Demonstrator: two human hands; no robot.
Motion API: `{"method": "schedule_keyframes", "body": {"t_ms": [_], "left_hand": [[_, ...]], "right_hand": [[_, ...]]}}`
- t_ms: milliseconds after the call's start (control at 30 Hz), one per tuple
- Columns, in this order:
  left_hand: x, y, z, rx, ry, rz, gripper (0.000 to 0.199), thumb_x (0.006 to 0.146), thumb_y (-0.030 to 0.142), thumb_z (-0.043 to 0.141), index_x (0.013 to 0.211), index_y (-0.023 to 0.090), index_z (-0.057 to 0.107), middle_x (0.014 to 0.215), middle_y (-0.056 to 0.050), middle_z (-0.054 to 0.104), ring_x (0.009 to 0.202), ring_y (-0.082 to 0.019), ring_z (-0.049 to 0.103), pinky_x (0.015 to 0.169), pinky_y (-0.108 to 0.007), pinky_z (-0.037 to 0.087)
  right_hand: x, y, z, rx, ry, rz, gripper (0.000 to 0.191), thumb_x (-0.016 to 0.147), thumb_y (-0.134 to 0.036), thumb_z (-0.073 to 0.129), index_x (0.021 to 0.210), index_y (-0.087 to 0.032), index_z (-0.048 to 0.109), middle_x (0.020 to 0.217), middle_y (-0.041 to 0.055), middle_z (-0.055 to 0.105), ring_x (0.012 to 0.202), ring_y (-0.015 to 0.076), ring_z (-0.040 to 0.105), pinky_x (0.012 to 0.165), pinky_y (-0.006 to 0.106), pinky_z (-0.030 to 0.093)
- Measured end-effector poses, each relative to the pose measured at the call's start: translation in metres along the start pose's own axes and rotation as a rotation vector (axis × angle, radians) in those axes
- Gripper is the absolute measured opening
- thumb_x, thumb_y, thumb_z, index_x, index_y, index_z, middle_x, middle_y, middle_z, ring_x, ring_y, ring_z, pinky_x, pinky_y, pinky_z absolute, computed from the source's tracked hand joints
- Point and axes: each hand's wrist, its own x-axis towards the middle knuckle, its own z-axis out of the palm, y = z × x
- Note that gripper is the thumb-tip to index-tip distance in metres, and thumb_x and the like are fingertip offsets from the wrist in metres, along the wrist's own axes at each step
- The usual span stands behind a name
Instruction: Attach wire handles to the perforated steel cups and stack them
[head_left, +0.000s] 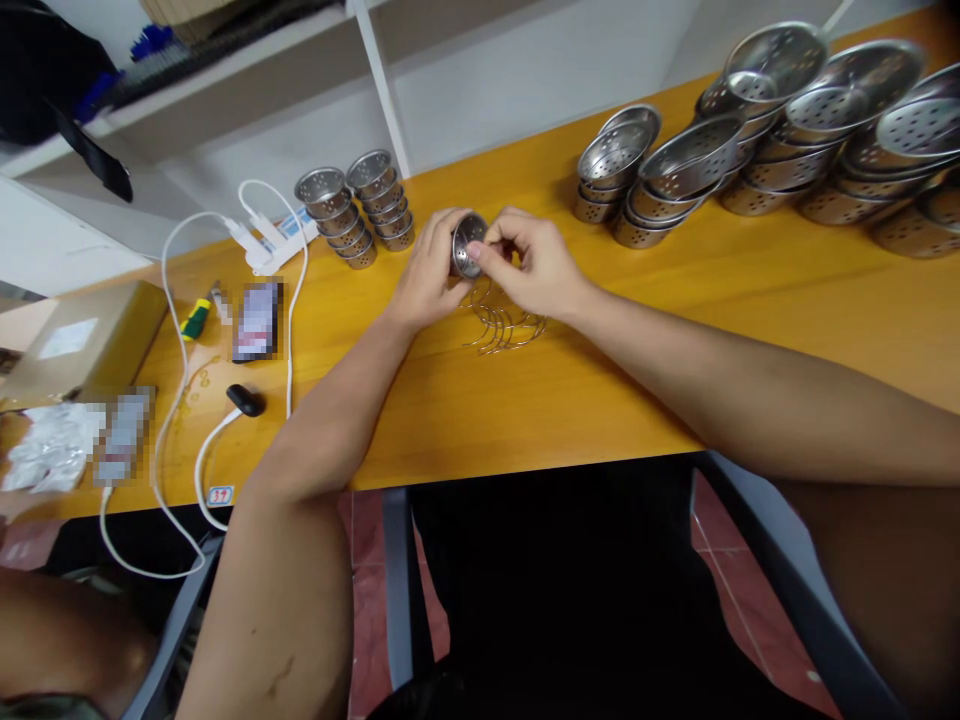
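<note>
My left hand (431,268) is wrapped round a small perforated metal cup (466,240), whose open mouth is tilted toward me. At the right side of the cup's rim, the thumb and fingers of my right hand (534,262) are pinched together. Whatever they pinch is too small or too hidden to make out. Just below both hands, several thin curved wires (504,332) lie in a loose bunch on the wooden table (600,400).
Stacked small perforated cups (360,215) stand at the back left, and stacks of larger ones (765,130) at the back right. On the left are a power strip (277,240), white cables, a phone (257,320), a green-yellow tool (196,318) and a cardboard box (112,340). Another person's limb shows lower left.
</note>
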Motion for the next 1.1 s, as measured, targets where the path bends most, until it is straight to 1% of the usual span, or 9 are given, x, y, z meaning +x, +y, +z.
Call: {"method": "schedule_keyframes", "body": {"t_ms": [200, 267, 367, 433, 500, 600, 667, 833, 1100], "left_hand": [[-0.009, -0.027, -0.009, 0.022, 0.207, -0.141, 0.099, 0.086, 0.095, 0.092, 0.159, 0.036, 0.061, 0.168, -0.015, 0.059, 0.173, -0.048, 0.051, 0.156, -0.073, 0.033], [-0.012, -0.043, -0.009, -0.027, 0.292, -0.224, 0.105, 0.084, 0.097, 0.093, 0.161, 0.036, 0.058, 0.17, -0.014, 0.058, 0.175, -0.046, 0.049, 0.158, -0.071, 0.03], [-0.014, -0.068, -0.004, -0.148, 0.338, -0.279, 0.115, 0.085, 0.104, 0.084, 0.17, 0.038, 0.044, 0.176, -0.016, 0.055, 0.173, -0.04, 0.056, 0.155, -0.065, 0.04], [-0.015, -0.081, 0.002, -0.211, 0.339, -0.29, 0.113, 0.089, 0.107, 0.078, 0.171, 0.037, 0.04, 0.178, -0.016, 0.057, 0.172, -0.038, 0.06, 0.153, -0.063, 0.043], [-0.015, -0.09, 0.006, -0.252, 0.329, -0.302, 0.108, 0.091, 0.105, 0.077, 0.168, 0.037, 0.043, 0.177, -0.017, 0.06, 0.172, -0.037, 0.062, 0.153, -0.062, 0.044], [-0.015, -0.094, 0.009, -0.287, 0.291, -0.308, 0.101, 0.094, 0.103, 0.076, 0.164, 0.035, 0.048, 0.173, -0.016, 0.067, 0.169, -0.037, 0.065, 0.15, -0.063, 0.047], [-0.014, -0.091, 0.01, -0.296, 0.261, -0.297, 0.097, 0.097, 0.102, 0.074, 0.162, 0.034, 0.051, 0.168, -0.016, 0.07, 0.166, -0.037, 0.069, 0.147, -0.063, 0.05], [-0.015, -0.083, 0.01, -0.251, 0.245, -0.227, 0.096, 0.098, 0.098, 0.079, 0.163, 0.034, 0.051, 0.167, -0.016, 0.071, 0.162, -0.038, 0.072, 0.145, -0.063, 0.052], [-0.015, -0.075, 0.009, -0.261, 0.088, -0.098, 0.091, 0.101, 0.089, 0.083, 0.167, 0.036, 0.047, 0.172, -0.014, 0.068, 0.166, -0.038, 0.07, 0.144, -0.061, 0.055]], "right_hand": [[0.0, 0.011, -0.02, 0.011, 0.021, 0.007, 0.071, 0.114, -0.098, 0.049, 0.109, -0.032, 0.076, 0.093, 0.0103, 0.07, 0.093, 0.0351, 0.069, 0.092, 0.062, 0.067], [-0.002, 0.02, -0.022, -0.046, -0.044, 0.004, 0.065, 0.113, -0.093, 0.059, 0.101, -0.031, 0.075, 0.095, 0.0108, 0.072, 0.093, 0.0345, 0.07, 0.094, 0.062, 0.067], [-0.004, 0.038, -0.02, -0.165, -0.18, 0.033, 0.059, 0.109, -0.084, 0.072, 0.088, -0.029, 0.071, 0.095, 0.0102, 0.075, 0.091, 0.0333, 0.073, 0.097, 0.061, 0.067], [-0.004, 0.049, -0.016, -0.232, -0.201, 0.08, 0.053, 0.109, -0.08, 0.074, 0.093, -0.029, 0.075, 0.102, 0.011, 0.079, 0.098, 0.0358, 0.077, 0.103, 0.064, 0.068], [-0.002, 0.057, -0.011, -0.253, -0.158, 0.123, 0.05, 0.108, -0.078, 0.075, 0.117, -0.029, 0.082, 0.123, 0.0149, 0.083, 0.117, 0.0426, 0.08, 0.117, 0.071, 0.066], [0.001, 0.066, -0.005, -0.192, -0.118, 0.109, 0.08, 0.106, -0.081, 0.076, 0.164, -0.025, 0.072, 0.164, 0.0217, 0.074, 0.153, 0.0513, 0.07, 0.138, 0.078, 0.053], [0.003, 0.069, -0.001, -0.12, -0.144, 0.053, 0.098, 0.104, -0.086, 0.076, 0.178, -0.023, 0.061, 0.179, 0.0219, 0.066, 0.166, 0.0518, 0.062, 0.145, 0.078, 0.047], [0.001, 0.066, 0.002, -0.003, -0.197, -0.038, 0.098, 0.106, -0.095, 0.067, 0.175, -0.026, 0.066, 0.174, 0.0195, 0.072, 0.159, 0.0486, 0.07, 0.142, 0.075, 0.052], [-0.001, 0.053, -0.003, 0.008, -0.154, -0.062, 0.104, 0.109, -0.092, 0.067, 0.188, -0.026, 0.05, 0.183, 0.0184, 0.061, 0.161, 0.0481, 0.067, 0.137, 0.072, 0.058]]}}
